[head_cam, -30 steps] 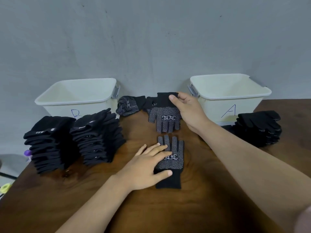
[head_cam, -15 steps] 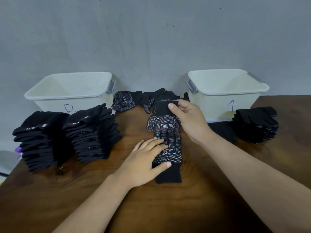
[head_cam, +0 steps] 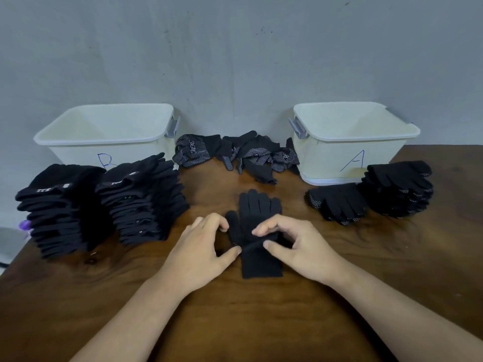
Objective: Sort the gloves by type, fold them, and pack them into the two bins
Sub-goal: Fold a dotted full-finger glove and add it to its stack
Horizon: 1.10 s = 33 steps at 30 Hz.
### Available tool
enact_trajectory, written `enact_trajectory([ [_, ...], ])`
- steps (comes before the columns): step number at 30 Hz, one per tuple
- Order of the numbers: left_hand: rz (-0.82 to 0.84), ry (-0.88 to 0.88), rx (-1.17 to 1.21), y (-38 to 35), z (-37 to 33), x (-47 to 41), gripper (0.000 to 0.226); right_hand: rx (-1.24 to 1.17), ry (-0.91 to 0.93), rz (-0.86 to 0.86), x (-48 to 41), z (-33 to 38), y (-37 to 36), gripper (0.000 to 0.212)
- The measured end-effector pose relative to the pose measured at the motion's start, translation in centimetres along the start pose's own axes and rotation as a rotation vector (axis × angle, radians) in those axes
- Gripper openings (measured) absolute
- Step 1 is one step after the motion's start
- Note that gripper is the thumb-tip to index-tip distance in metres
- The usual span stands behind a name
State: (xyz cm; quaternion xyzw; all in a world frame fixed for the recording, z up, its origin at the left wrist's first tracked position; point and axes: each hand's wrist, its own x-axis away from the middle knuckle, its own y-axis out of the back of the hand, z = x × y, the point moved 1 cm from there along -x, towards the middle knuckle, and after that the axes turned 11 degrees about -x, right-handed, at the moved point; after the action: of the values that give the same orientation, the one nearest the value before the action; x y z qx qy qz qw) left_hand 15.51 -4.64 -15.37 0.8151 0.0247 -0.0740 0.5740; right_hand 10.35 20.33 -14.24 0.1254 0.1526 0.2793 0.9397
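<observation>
Two hands: left hand (head_cam: 201, 254), right hand (head_cam: 300, 246) pinch black knitted glove pair (head_cam: 257, 207) between them.
Risk: layers may slide askew when folded.

- Back of the scene: a plain grey wall (head_cam: 235, 61), matte and evenly lit, with a few small dark specks scattered high up.
- Below it, a dark brown wooden table (head_cam: 261, 322) runs right up to that wall, its grain swirling and knotty.
- Soft light gives a faint sheen across the tabletop, with no hard shadows.
- Off the table's left edge, a pale grey patch (head_cam: 7, 241), possibly floor, too blurred to call.
- Next to it, a small purple something (head_cam: 24, 226), unidentifiable.
</observation>
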Motion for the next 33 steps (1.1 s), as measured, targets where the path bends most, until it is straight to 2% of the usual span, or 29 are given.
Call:
enact_trajectory([
  [4, 0.005, 0.010, 0.029, -0.4, 0.2, 0.0, 0.060, 0.335, 0.051, 0.206, 1.1, -0.7, -0.2, 0.050],
  [8, 0.007, 0.025, 0.045, -0.3, 0.3, 0.0, 0.067, 0.519, 0.112, 0.245, 1.1, -1.0, -0.7, 0.038],
  [15, -0.019, -0.050, -0.040, 0.1, -0.4, 0.0, 0.063, 0.487, 0.130, 0.163, 1.4, -0.8, -0.6, 0.037],
  [20, -0.033, -0.113, -0.099, 0.2, -0.5, 0.0, 0.058, 0.565, 0.158, 0.218, 1.4, -0.8, -0.5, 0.039],
  [24, -0.015, -0.176, -0.083, 0.2, -0.1, 0.1, 0.043, 0.553, 0.136, 0.243, 1.4, -1.1, -0.5, 0.042],
  [27, -0.028, -0.220, 0.061, 0.5, -0.2, 0.3, 0.027, 0.512, 0.102, 0.247, 1.4, -0.8, -0.4, 0.049],
  [31, 0.024, -0.249, 0.099, -0.1, -1.6, 0.2, 0.014, 0.311, 0.075, 0.110, 1.0, -1.0, 0.2, 0.034],
  [33, 0.026, -0.223, 0.105, -0.5, -2.0, 0.1, 0.019, 0.291, 0.064, 0.048, 0.9, -1.3, 0.3, 0.025],
])
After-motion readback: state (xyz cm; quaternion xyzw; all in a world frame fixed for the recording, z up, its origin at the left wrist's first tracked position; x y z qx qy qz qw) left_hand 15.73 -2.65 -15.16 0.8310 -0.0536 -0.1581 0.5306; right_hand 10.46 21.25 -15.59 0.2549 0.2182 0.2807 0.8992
